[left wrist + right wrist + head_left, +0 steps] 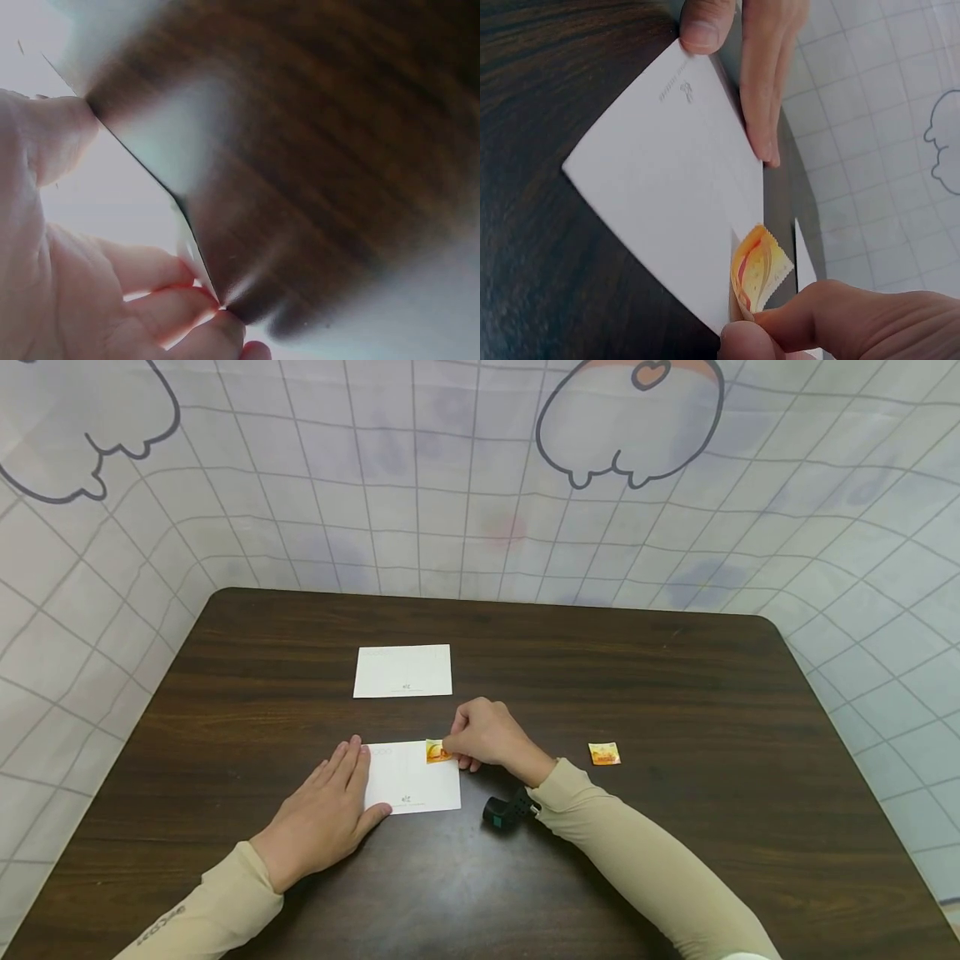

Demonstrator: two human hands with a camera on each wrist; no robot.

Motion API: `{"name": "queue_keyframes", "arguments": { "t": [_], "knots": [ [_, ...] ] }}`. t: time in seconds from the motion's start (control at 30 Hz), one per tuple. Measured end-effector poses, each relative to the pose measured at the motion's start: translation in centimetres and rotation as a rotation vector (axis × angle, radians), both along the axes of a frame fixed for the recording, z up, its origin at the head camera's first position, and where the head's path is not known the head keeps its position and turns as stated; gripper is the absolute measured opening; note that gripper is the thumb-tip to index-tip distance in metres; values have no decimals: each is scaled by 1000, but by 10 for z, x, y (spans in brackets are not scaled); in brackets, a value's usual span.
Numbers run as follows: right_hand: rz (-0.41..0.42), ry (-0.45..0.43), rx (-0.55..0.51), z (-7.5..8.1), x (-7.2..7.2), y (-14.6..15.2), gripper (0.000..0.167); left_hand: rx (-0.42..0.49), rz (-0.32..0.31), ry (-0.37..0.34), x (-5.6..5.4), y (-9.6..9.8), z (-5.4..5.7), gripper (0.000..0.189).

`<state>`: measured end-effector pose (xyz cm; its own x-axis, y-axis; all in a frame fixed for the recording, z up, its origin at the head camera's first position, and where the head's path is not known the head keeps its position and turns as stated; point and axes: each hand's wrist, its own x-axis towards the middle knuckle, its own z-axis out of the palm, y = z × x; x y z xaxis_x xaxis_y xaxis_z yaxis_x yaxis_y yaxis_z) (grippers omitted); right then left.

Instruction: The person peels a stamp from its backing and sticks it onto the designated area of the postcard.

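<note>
Apparently I'm at the placing step: the right hand [487, 737] pinches the stamp [436, 752] at the nearer envelope's [412, 785] far right corner, the straight-fingered left hand [326, 810] rests along its left edge, and alignment before pressing seems called for.

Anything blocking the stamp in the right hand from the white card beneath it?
Nothing visible stands between the stamp and the card; the left hand rests at the card's left edge, away from the stamp.

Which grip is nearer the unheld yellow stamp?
Right. The right grip is left of the unheld stamp, pinching another stamp over the near card; the left grip lies farther left, at that card's left edge.
</note>
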<state>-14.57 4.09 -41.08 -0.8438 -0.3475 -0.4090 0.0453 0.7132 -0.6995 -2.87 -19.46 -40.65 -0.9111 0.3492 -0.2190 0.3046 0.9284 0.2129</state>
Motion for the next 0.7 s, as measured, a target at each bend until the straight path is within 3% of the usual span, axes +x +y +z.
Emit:
{"name": "queue_keyframes", "arguments": {
  "t": [0.27, 0.5, 0.6, 0.7],
  "knots": [
    [-3, -8, -5, 2, 1, 4, 17, -5, 0, 0, 1, 0, 1, 81],
    [55, 63, 11, 2, 6, 7, 19, 3, 5, 1, 2, 0, 0, 81],
    [75, 137, 7, 5, 9, 9, 18, 2, 8, 1, 1, 0, 0, 81],
    [109, 269, 5, 9, 13, 12, 16, -3, 9, -3, 1, 1, 1, 81]
  ]
}}
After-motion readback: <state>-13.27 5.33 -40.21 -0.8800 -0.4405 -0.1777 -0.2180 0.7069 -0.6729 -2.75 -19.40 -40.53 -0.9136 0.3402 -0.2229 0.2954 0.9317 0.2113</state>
